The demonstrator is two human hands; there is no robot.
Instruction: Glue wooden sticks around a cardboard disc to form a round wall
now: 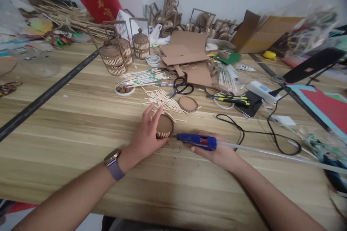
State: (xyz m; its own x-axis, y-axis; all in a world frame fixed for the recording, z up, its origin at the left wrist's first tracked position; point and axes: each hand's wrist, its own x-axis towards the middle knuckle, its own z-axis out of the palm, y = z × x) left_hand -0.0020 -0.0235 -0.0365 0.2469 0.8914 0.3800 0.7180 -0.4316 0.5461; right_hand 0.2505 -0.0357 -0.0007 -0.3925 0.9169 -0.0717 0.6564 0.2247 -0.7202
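Note:
My left hand (148, 128), with a watch on its wrist, grips a round cardboard base (165, 124) by its rim, thumb at the near side and fingers at the far side. Short wooden sticks (162, 135) stand in a row along the base's near edge. My right hand (214, 155) is wrapped round a blue hot glue gun (196, 140), whose nozzle points left at the base's right near edge. A long clear glue stick (265, 148) runs out of the gun's back. Just beyond the base lies a loose pile of cut sticks (162, 100).
A second round base (187, 104), black scissors (183, 87) and a yellow utility knife (231, 99) lie past my hands. Lidded stick baskets (112, 59) stand at the back left, cardboard pieces (187, 48) behind the pile. A black cable (260, 131) loops on the right.

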